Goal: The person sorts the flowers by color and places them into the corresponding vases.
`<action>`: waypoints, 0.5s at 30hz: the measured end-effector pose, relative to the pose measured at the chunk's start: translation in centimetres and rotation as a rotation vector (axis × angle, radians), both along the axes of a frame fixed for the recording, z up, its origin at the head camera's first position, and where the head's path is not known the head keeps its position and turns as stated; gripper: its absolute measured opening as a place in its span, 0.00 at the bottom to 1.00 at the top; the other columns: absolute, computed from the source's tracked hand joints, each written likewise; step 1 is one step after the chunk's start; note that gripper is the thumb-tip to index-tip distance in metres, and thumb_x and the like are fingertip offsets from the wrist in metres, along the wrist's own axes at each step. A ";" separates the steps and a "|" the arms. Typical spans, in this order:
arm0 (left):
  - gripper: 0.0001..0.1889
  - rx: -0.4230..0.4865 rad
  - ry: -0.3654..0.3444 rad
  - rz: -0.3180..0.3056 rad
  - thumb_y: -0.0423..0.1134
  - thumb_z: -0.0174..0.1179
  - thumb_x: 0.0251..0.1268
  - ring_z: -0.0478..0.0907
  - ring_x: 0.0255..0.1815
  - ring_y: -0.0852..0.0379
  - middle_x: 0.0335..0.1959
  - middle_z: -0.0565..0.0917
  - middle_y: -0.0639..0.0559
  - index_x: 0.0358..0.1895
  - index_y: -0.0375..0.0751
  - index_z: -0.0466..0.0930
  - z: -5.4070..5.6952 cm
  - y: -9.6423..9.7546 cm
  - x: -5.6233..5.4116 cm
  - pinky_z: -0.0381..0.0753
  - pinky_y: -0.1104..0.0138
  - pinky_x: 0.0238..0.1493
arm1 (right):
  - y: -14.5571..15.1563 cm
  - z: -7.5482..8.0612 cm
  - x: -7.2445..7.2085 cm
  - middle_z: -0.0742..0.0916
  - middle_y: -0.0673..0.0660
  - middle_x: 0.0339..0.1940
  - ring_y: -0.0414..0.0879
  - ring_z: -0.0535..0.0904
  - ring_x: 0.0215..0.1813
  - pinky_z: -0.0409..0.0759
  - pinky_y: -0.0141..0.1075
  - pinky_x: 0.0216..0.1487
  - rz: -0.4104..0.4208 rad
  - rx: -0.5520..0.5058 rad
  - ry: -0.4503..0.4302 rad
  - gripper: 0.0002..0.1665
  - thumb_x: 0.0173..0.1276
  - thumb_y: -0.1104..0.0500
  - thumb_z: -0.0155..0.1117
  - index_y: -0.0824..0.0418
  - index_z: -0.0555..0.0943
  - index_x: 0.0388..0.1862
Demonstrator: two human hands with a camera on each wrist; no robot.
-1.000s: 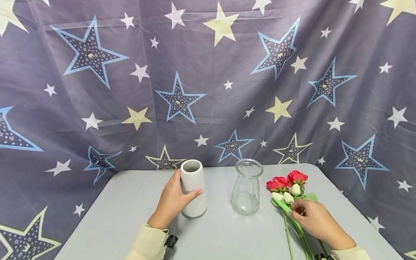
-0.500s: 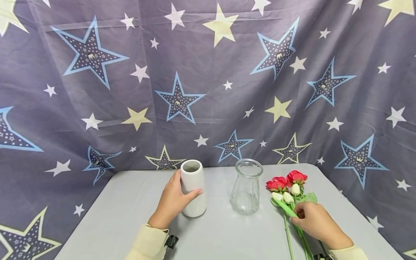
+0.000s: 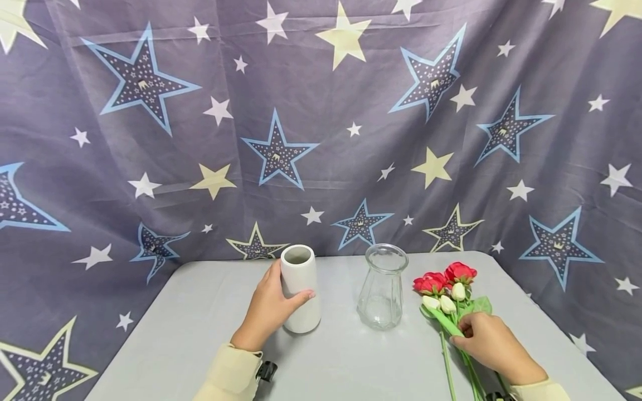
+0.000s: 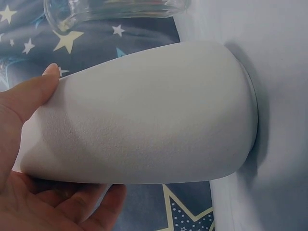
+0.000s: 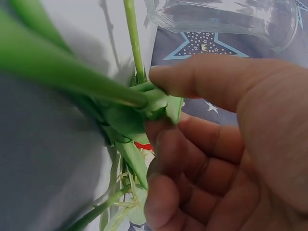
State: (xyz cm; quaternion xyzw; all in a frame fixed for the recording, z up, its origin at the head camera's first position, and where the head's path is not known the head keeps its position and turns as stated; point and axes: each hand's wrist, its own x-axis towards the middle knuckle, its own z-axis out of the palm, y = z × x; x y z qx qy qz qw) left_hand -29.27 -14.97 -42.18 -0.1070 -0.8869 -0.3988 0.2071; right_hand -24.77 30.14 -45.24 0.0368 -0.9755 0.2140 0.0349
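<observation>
A white vase (image 3: 300,284) stands upright on the table, and my left hand (image 3: 268,306) grips its side, thumb across the front. In the left wrist view the thumb and fingers lie on opposite sides of the vase (image 4: 154,115). My right hand (image 3: 494,342) is at the flowers on the right; in the right wrist view thumb and forefinger pinch a green flower stem (image 5: 144,98) where a leaf joins it. Red flowers (image 3: 443,278) and white tulips (image 3: 447,304) lie together, stems toward me. Which bloom the pinched stem carries cannot be told.
Between the white vase and the flowers stands a clear glass vase (image 3: 381,295). The grey table (image 3: 200,312) ends at the back against a star-patterned curtain (image 3: 321,122).
My right hand has slid slightly down along the stems toward me, and the fingers have drawn in on a stem. My left hand and the white vase stay in place.
</observation>
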 end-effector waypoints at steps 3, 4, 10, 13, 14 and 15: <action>0.51 -0.002 -0.004 0.002 0.56 0.81 0.50 0.80 0.61 0.44 0.63 0.78 0.45 0.76 0.46 0.63 0.1 0.0 0.0 0.78 0.47 0.61 | 0.1 0.1 -0.1 0.85 0.46 0.25 0.41 0.78 0.30 0.77 0.39 0.32 0.000 0.000 0.001 0.10 0.57 0.55 0.79 0.55 0.85 0.28; 0.51 -0.004 -0.006 0.003 0.56 0.81 0.50 0.80 0.61 0.44 0.64 0.78 0.45 0.76 0.46 0.63 0.1 0.0 0.0 0.78 0.47 0.61 | 0.1 0.2 -0.1 0.86 0.46 0.25 0.40 0.79 0.30 0.78 0.39 0.33 0.001 -0.002 0.003 0.09 0.57 0.55 0.79 0.56 0.85 0.29; 0.51 -0.005 -0.021 0.003 0.56 0.81 0.51 0.79 0.61 0.44 0.64 0.78 0.45 0.76 0.45 0.63 0.2 0.0 0.2 0.78 0.47 0.62 | 0.3 0.2 0.1 0.85 0.47 0.26 0.40 0.79 0.31 0.78 0.39 0.34 0.008 -0.013 0.030 0.09 0.57 0.56 0.78 0.56 0.85 0.31; 0.51 -0.008 -0.024 0.005 0.56 0.80 0.51 0.79 0.62 0.44 0.65 0.77 0.45 0.76 0.45 0.63 0.3 0.1 0.3 0.78 0.47 0.62 | 0.4 0.2 0.2 0.85 0.47 0.26 0.41 0.78 0.30 0.77 0.39 0.33 0.004 -0.015 0.046 0.09 0.57 0.56 0.77 0.57 0.86 0.32; 0.51 -0.009 -0.024 0.007 0.56 0.80 0.51 0.79 0.62 0.44 0.65 0.77 0.45 0.76 0.45 0.63 0.3 0.1 0.4 0.78 0.47 0.62 | 0.4 0.2 0.2 0.85 0.47 0.25 0.41 0.78 0.30 0.77 0.39 0.33 0.000 -0.013 0.048 0.08 0.58 0.57 0.77 0.57 0.86 0.32; 0.51 -0.010 -0.024 0.008 0.56 0.80 0.51 0.79 0.62 0.44 0.65 0.77 0.44 0.76 0.44 0.63 0.2 0.1 0.4 0.78 0.46 0.62 | 0.3 0.3 0.3 0.85 0.47 0.25 0.41 0.77 0.30 0.76 0.39 0.33 -0.004 -0.013 0.051 0.08 0.58 0.57 0.76 0.57 0.85 0.32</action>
